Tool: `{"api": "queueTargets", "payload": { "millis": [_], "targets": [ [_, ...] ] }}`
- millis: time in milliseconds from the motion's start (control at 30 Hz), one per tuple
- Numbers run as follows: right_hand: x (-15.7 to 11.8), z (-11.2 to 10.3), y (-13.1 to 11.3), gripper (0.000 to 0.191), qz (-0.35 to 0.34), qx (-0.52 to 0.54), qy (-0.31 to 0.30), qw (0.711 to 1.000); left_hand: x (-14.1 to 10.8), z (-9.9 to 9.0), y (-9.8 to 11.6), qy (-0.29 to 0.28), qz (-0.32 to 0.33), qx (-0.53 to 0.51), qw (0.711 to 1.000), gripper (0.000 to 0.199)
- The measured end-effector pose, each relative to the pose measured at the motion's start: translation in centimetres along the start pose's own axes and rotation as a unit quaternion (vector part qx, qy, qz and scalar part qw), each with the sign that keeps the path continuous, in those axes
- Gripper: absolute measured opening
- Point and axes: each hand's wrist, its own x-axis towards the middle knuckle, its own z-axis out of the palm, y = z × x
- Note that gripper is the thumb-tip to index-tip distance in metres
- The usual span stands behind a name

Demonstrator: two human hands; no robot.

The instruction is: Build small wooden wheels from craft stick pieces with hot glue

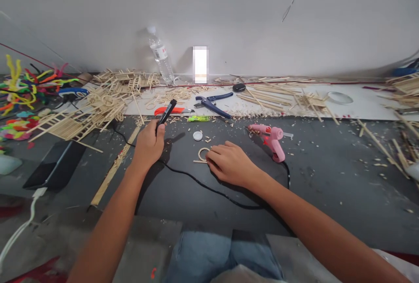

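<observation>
My left hand (149, 143) is closed around a slim black stick-shaped tool (167, 112), held upright with its top slanting right; its kind is not clear. On the dark grey tabletop, my right hand (231, 163) has its fingers curled down on the right side of a small wooden ring (200, 153). A short thin wooden stick (199, 161) lies along the ring's near edge. The fingertips hide part of both pieces. Just beyond the ring is a white round cap (197, 136). A pink glue gun (273, 139) lies on its side to the right of my right hand.
Blue-handled cutters (214, 105), an orange utility knife (173, 110) and a green packet (198, 119) lie ahead. Wooden stick structures (81, 119) and a phone (54, 165) are left. A water bottle (161, 56) leans on the wall. A black cable (203, 182) crosses the tabletop.
</observation>
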Motion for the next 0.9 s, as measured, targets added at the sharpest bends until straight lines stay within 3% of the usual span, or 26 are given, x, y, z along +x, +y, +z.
{"api": "queueTargets", "payload": {
  "millis": [133, 233, 367, 433, 533, 667, 767, 900],
  "targets": [
    [-0.4, -0.2, -0.5, 0.024, 0.006, 0.076, 0.032, 0.997, -0.2, -0.7, 0.9, -0.017, 0.024, -0.008, 1.0, 0.029],
    [-0.7, -0.6, -1.0, 0.028, 0.036, 0.168, 0.094, 0.981, -0.9, -1.5, 3.3, -0.063, 0.085, -0.022, 0.994, 0.028],
    [-1.2, -1.7, -1.4, 0.048, 0.052, 0.315, 0.181, 0.93, -2.4, -2.0, 8.7, -0.17, 0.241, -0.053, 0.954, 0.032],
    [-1.4, -2.1, -1.4, 0.05, 0.068, 0.365, 0.228, 0.9, -2.8, -1.8, 11.1, -0.217, 0.315, -0.068, 0.922, 0.031],
    [-1.8, -2.5, -1.1, 0.044, 0.101, 0.41, 0.283, 0.861, -2.5, -0.9, 12.9, -0.249, 0.363, -0.078, 0.895, 0.03],
    [-2.7, -2.9, -0.7, 0.035, 0.113, 0.437, 0.284, 0.846, -1.5, -0.2, 11.8, -0.257, 0.367, -0.084, 0.89, 0.036],
    [-3.7, -2.8, 0.0, 0.041, 0.114, 0.422, 0.283, 0.854, -0.7, -0.5, 9.1, -0.235, 0.31, -0.059, 0.919, 0.05],
    [-4.2, -1.3, 1.4, 0.019, 0.133, 0.345, 0.28, 0.886, -0.1, -1.3, 5.3, -0.212, 0.228, -0.027, 0.95, 0.028]
  ]
}}
